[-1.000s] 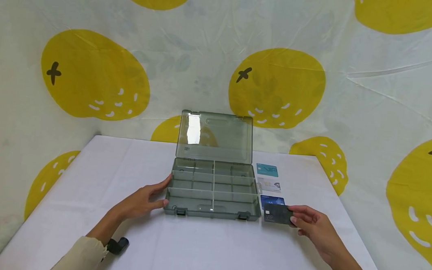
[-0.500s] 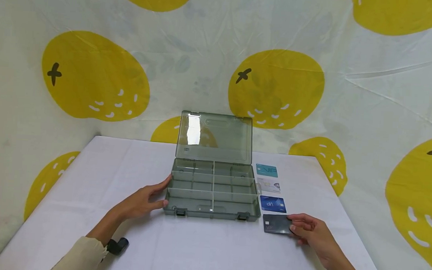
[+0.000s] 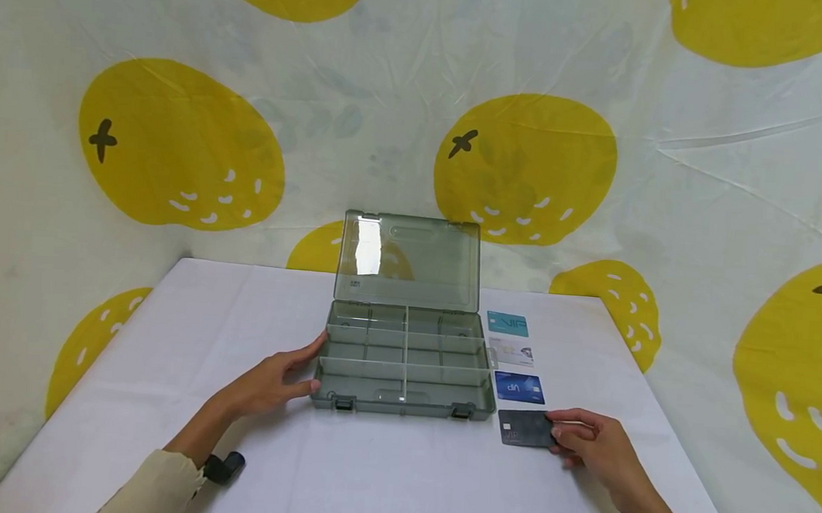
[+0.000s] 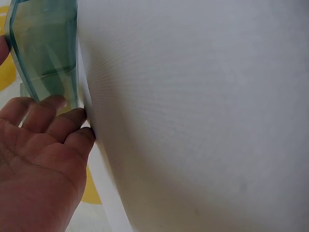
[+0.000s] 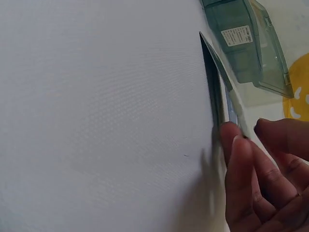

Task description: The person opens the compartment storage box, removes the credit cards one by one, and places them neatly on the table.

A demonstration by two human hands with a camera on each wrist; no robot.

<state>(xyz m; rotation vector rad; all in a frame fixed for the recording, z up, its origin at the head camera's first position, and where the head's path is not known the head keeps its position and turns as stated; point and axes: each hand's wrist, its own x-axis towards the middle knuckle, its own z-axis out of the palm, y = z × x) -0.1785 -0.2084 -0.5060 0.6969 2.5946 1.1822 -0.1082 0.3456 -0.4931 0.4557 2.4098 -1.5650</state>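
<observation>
A grey translucent compartment box stands with its lid raised at the back. My left hand touches the box's left side, its thumb by the front left corner; the left wrist view shows the fingers along the box wall. Below the box's front right corner, my right hand pinches the right end of a black VIP card. In the right wrist view the card is tilted against the cloth, its held end raised. A blue card lies just behind it.
Behind the blue card lie a white card and a teal card, in a column along the box's right side. A white cloth covers the table. A curtain with yellow fruit prints hangs behind.
My right hand has brought the black card toward me and down from over the blue card, which now shows whole. In the last half second it barely shifts. The left hand stays put.
</observation>
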